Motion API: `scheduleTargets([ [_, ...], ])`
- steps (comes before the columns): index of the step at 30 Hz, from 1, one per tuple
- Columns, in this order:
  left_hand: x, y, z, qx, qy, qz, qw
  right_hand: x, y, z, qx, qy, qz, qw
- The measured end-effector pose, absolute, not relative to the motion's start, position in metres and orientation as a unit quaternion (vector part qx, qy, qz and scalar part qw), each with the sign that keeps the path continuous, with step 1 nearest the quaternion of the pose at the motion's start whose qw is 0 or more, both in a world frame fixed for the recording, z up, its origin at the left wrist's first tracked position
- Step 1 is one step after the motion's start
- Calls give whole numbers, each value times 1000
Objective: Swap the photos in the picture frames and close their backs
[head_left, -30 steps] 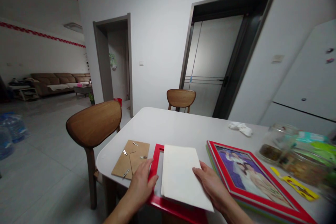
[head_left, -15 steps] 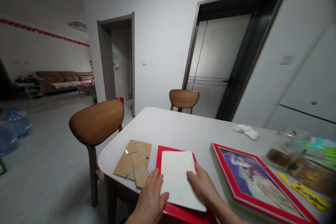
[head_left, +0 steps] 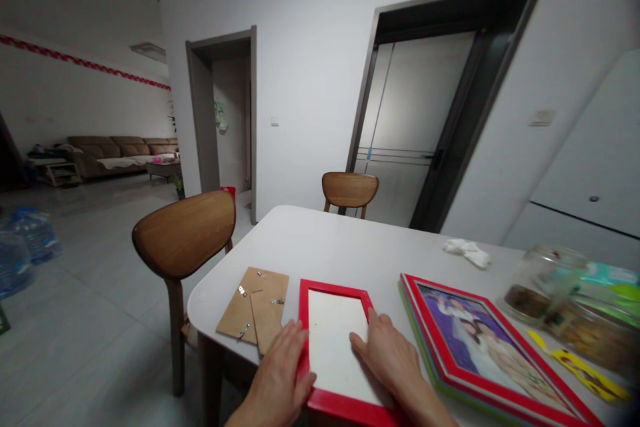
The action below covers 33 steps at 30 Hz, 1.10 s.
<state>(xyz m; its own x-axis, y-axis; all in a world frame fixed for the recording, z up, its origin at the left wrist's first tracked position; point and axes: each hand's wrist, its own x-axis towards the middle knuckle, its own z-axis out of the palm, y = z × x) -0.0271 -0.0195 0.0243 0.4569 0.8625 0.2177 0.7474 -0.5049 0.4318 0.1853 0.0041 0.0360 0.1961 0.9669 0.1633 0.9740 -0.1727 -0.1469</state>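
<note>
A red picture frame (head_left: 334, 401) lies on the table in front of me. A white sheet (head_left: 336, 340) sits inside its opening, bordered by red on the visible sides. My left hand (head_left: 280, 373) rests on the frame's left side, fingers stretched forward and thumb apart near the lower left corner. On the right side lies my right hand (head_left: 393, 353), its thumb spread over the sheet and its index finger along the red edge. Its other fingers are partly hidden. Left of the frame is a brown backing board (head_left: 250, 307) with metal clips and a brown stand leg (head_left: 266, 320).
To the right, a red-framed photo (head_left: 480, 347) lies on a green-edged frame. Glass jars (head_left: 530, 287), a yellow strip (head_left: 587, 373) and a crumpled white tissue (head_left: 467, 252) are farther right. Wooden chairs (head_left: 187, 233) stand at the left and far sides of the white table (head_left: 320, 240).
The white sheet, which overlapped the red frame's border, now lies within the opening. My hands remain at the frame's two sides, having shifted only slightly.
</note>
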Motion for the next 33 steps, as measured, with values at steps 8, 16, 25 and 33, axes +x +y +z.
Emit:
scheduleTargets([
  [8, -123, 16, 3, 792, 571, 201, 74, 95, 1, 49, -589, -762, 75, 258],
  [16, -135, 11, -10, 805, 520, 282, 37, 36, 10, 25, -590, -763, 91, 246],
  [25, -125, 2, 24, 805, 483, 344, 24, 69, 0, 59, -580, -742, 150, 300],
  [33, -20, -29, 56, 876, 368, 286, 125, 187, -42, 68, -632, -714, 146, 264],
])
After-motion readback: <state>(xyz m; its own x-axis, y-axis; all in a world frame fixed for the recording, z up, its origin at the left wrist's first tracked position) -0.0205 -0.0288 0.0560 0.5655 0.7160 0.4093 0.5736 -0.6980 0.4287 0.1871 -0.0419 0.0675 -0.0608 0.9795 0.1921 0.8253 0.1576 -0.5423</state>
